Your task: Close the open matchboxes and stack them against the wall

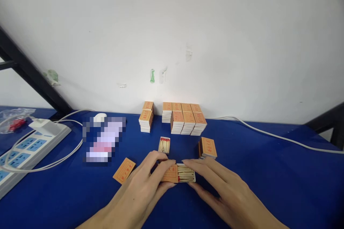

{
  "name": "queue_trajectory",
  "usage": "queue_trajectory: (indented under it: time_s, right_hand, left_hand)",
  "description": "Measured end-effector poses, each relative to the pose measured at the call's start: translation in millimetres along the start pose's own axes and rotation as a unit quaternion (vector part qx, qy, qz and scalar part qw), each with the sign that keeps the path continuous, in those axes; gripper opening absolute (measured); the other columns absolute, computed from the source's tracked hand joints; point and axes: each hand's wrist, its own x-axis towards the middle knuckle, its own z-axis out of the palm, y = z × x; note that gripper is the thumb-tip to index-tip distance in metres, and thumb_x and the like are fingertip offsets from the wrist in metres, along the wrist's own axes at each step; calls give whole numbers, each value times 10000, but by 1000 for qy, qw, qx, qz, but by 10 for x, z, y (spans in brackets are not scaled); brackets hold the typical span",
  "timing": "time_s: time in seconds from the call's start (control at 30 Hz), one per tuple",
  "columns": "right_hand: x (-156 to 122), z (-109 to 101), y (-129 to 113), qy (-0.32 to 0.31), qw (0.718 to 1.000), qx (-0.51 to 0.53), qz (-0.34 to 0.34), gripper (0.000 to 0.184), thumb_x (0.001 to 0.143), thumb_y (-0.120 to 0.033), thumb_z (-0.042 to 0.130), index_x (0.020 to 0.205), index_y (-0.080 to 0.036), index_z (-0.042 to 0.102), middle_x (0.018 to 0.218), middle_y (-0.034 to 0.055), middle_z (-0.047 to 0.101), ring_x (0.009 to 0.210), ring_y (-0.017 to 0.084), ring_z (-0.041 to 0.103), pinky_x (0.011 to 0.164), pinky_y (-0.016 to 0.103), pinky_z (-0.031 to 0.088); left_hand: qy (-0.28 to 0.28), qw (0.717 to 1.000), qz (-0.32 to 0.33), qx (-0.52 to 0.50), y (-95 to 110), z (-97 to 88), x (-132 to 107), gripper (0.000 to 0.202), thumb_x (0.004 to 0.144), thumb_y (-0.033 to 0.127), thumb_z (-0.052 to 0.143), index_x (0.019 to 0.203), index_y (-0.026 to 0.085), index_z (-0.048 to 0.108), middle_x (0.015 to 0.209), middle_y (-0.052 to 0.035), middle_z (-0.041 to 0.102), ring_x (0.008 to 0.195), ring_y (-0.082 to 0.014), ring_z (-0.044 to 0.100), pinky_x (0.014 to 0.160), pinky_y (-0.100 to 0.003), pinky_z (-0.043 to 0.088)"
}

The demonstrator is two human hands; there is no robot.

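A matchbox [170, 174] lies sideways between my hands, partly slid open. Its orange sleeve is pinched by the thumb and fingers of my left hand [145, 180]. From the sleeve's right side sticks out the white inner tray [194, 177], full of matches. My right hand [219, 180] grips that tray by its long edges, thumb below and fingers above. Just beyond my left fingers stands a loose tray of red-tipped matches [164, 144]. An orange matchbox sleeve [124, 171] lies beside my left hand, partly covered by it.
Stacked matchboxes [188, 118] stand in rows by the wall, with a smaller stack [146, 116] to their left. Another stack [208, 147] is beyond my right hand. At left are a blurred-out phone-like object [107, 137], a power strip [29, 146] and white cables [67, 123].
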Motion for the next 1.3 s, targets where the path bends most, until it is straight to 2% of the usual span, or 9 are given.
queue_trajectory:
  time_s: [0.17,0.33,0.43,0.57,0.77,1.0,1.3]
  right_hand:
    - [-1,-29,9,23,999,-17,-22,298,1163,-223,542,1399,-259,721,1309,103,815,1120,222,833,932,362,731]
    - [-42,-63,62,49,997,-18,-53,283,1148,-172,563,1306,-260,780,1403,131,792,1194,213,819,965,345,717]
    - [-50,-78,94,49,996,-12,-68,292,1146,-165,570,1330,-260,775,1423,137,785,1234,201,805,985,331,706]
    - [-23,-120,102,44,997,5,-67,306,1147,-159,562,1344,-274,765,1394,117,799,1182,172,818,967,300,703]
    - [-13,-193,106,39,995,-25,-84,384,1149,-133,511,1380,-306,763,1369,107,813,1180,193,822,946,337,714]
    - [-138,-154,173,-13,995,-44,-87,541,1129,-78,465,1526,-359,702,1454,93,782,1294,211,782,1006,400,702]
    - [-217,-145,194,-43,993,-61,-88,595,1136,-100,460,1646,-379,584,1550,97,725,1382,226,734,1110,451,648]
  left_hand:
    - [-10,994,-59,-95,6,-38,25,315,1177,373,584,1480,455,572,1462,36,573,1307,-197,668,1158,-358,562]
    - [-13,980,-106,-168,61,-102,72,274,1143,462,643,1416,456,649,1440,42,605,1338,-229,627,1172,-392,502]
    - [-18,971,-120,-204,88,-133,81,258,1130,480,661,1386,447,681,1414,40,626,1334,-234,619,1158,-387,479]
    - [-22,966,-119,-230,102,-162,77,233,1122,467,681,1353,439,703,1382,39,640,1315,-229,621,1143,-375,462]
    - [-31,962,-114,-246,140,-200,81,220,1142,454,646,1356,424,690,1389,23,627,1330,-232,602,1149,-374,448]
    - [-16,962,-104,-250,139,-140,80,205,1137,467,638,1331,427,692,1362,18,625,1289,-241,613,1120,-388,466]
    - [-11,968,-87,-236,103,-117,69,212,1142,455,635,1351,453,669,1352,29,610,1267,-227,611,1108,-374,461]
